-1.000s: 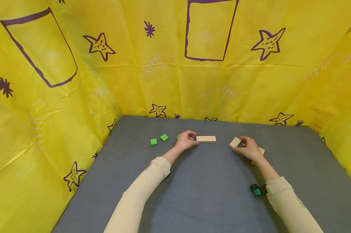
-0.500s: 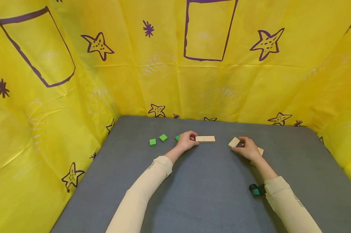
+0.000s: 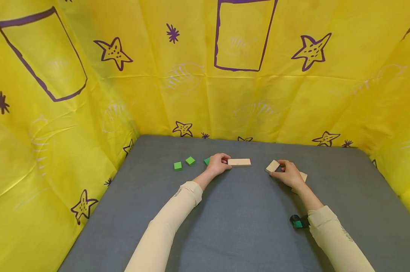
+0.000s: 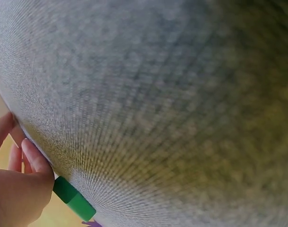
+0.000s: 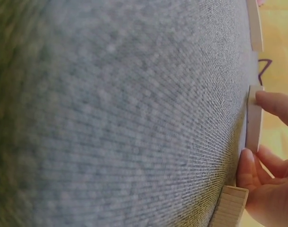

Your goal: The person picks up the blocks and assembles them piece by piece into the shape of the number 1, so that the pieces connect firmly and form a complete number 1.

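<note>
My left hand [image 3: 218, 164] grips the left end of a long pale wooden block [image 3: 239, 163] lying flat on the grey table, thumb at its front corner and fingers at its back. In the left wrist view, a green block [image 4: 74, 198] lies just behind that hand. A smaller wooden block [image 3: 272, 166], set at a slant, is pinched between the thumb and fingers of my right hand [image 3: 291, 174]. Another wooden block [image 3: 304, 176] is partly covered by the right hand and wrist; the right wrist view shows its grooved side [image 5: 229, 206] close to the fingers.
Two light green blocks [image 3: 178, 166] [image 3: 190, 161] lie left of the left hand, and a darker green block [image 3: 207, 161] is half hidden behind it. A black object with a green patch [image 3: 297, 222] sits by the right cuff. Yellow patterned cloth [image 3: 205, 105] walls the grey table [image 3: 239, 211].
Both hands stay at their blocks with almost no movement. The whole head view has shifted very slightly, and a bit more of the darker green block shows behind the left hand.
</note>
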A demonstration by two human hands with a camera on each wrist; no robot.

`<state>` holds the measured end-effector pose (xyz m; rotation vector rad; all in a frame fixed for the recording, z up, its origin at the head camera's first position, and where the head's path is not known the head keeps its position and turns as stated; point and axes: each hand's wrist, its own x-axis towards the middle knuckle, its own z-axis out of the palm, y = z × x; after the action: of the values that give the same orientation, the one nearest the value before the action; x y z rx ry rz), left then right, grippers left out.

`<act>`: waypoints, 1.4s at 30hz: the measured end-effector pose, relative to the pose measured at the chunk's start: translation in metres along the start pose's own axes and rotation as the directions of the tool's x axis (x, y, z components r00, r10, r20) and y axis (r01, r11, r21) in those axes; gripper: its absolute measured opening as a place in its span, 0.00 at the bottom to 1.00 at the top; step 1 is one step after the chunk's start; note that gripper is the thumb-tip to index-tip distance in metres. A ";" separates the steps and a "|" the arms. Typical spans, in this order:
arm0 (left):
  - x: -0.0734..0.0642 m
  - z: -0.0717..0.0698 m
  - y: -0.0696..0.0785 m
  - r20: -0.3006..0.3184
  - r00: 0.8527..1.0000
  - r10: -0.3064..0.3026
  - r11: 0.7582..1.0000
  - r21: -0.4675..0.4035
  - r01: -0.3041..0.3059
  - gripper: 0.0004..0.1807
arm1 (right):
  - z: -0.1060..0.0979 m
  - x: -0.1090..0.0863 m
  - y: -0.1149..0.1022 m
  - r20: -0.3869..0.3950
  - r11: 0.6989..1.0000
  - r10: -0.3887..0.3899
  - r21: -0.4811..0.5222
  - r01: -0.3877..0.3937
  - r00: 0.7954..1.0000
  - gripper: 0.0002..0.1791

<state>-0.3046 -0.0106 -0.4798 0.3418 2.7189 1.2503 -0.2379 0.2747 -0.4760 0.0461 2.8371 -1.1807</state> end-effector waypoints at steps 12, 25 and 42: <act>-0.002 -0.002 -0.001 -0.001 1.000 0.015 0.999 -0.034 -0.015 0.19 | -0.001 -0.001 -0.003 0.014 1.000 0.010 -0.007 -0.010 1.000 0.41; -0.012 -0.006 -0.003 0.004 0.999 0.036 0.996 -0.077 -0.036 0.18 | -0.002 -0.003 -0.003 0.010 1.000 0.009 -0.010 -0.009 1.000 0.41; -0.033 -0.016 0.001 0.029 0.998 0.052 0.993 -0.111 -0.048 0.17 | -0.001 0.000 0.003 0.005 0.999 -0.019 -0.037 0.019 1.000 0.40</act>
<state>-0.2764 -0.0301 -0.4683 0.4153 2.6169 1.3896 -0.2383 0.2776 -0.4772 0.0146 2.8605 -1.1297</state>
